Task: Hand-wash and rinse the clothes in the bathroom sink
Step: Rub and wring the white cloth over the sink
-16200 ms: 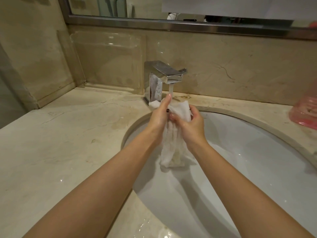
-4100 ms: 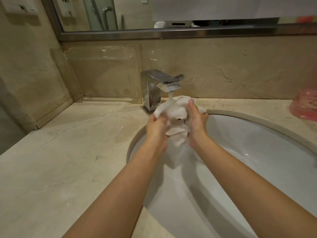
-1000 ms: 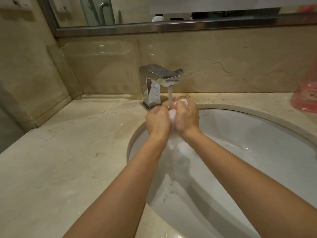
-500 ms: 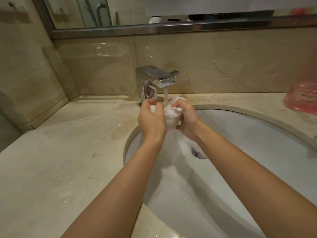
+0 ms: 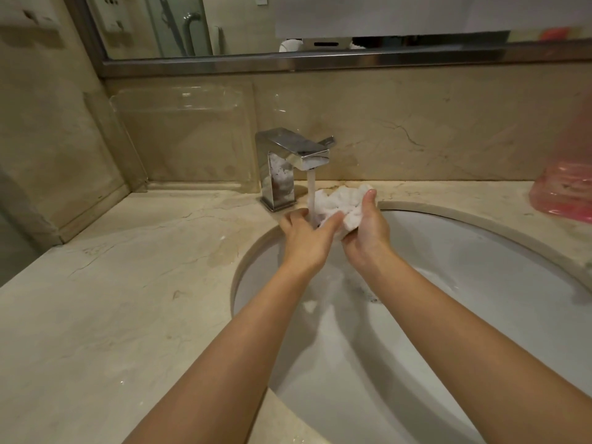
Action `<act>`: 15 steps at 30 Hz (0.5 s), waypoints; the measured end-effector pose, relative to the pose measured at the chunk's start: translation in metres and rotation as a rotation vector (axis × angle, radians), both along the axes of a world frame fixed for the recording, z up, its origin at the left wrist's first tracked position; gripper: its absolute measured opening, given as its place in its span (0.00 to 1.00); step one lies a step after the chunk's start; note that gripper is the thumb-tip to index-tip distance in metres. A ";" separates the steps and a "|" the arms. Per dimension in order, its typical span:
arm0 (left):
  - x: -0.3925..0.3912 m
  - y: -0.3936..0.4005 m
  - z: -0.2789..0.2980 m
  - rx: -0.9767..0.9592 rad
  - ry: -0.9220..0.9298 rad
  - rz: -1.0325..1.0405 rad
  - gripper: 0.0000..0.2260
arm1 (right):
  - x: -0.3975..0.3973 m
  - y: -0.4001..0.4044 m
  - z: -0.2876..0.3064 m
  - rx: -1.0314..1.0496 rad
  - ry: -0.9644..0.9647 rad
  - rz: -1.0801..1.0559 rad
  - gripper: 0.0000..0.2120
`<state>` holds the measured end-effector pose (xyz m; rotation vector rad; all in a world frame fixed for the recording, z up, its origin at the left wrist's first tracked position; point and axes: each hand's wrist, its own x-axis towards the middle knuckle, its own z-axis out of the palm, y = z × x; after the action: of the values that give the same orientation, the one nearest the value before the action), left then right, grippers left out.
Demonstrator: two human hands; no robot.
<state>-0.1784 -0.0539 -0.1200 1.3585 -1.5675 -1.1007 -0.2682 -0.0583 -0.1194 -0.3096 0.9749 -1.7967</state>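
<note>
The marble bench point(image 5: 105, 315) carries the white sink point(image 5: 464, 283), with the chrome tap point(image 5: 288, 161) beyond the fingers. Its stream point(image 5: 310, 193) runs between both hands. The right hand point(image 5: 368, 232) cups a bunched white cloth point(image 5: 342, 203) — fingers curled round its far side. The left hand point(image 5: 304, 235) lies just beside, thumb pressing the cloth's near edge, its fingers mostly hidden.
</note>
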 end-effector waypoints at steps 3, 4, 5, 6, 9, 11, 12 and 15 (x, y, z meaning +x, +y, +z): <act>-0.001 -0.004 -0.005 0.026 0.168 -0.021 0.40 | 0.004 0.005 -0.001 0.003 0.065 0.078 0.23; 0.000 -0.006 -0.005 0.043 0.237 -0.003 0.37 | 0.005 0.005 -0.002 0.007 0.131 0.106 0.23; 0.001 -0.007 -0.005 0.037 0.297 -0.001 0.31 | 0.006 0.005 -0.002 0.016 0.215 0.123 0.23; 0.003 -0.010 -0.005 -0.005 0.337 -0.003 0.24 | 0.007 0.005 -0.001 0.033 0.304 0.125 0.23; 0.005 -0.014 -0.003 -0.070 0.415 0.070 0.19 | 0.007 0.003 0.002 0.093 0.445 0.076 0.24; 0.005 -0.019 -0.003 0.089 0.525 0.168 0.22 | 0.007 0.003 0.000 0.092 0.454 0.046 0.23; 0.005 -0.023 -0.004 0.179 0.603 0.214 0.25 | 0.009 0.003 -0.001 0.068 0.430 0.056 0.22; 0.010 -0.030 -0.005 0.347 0.768 0.326 0.31 | 0.016 0.003 -0.001 0.042 0.393 0.093 0.20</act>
<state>-0.1680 -0.0844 -0.1247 1.1370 -0.5999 -1.4865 -0.2518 -0.0555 -0.1202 -0.6895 1.2467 -1.6601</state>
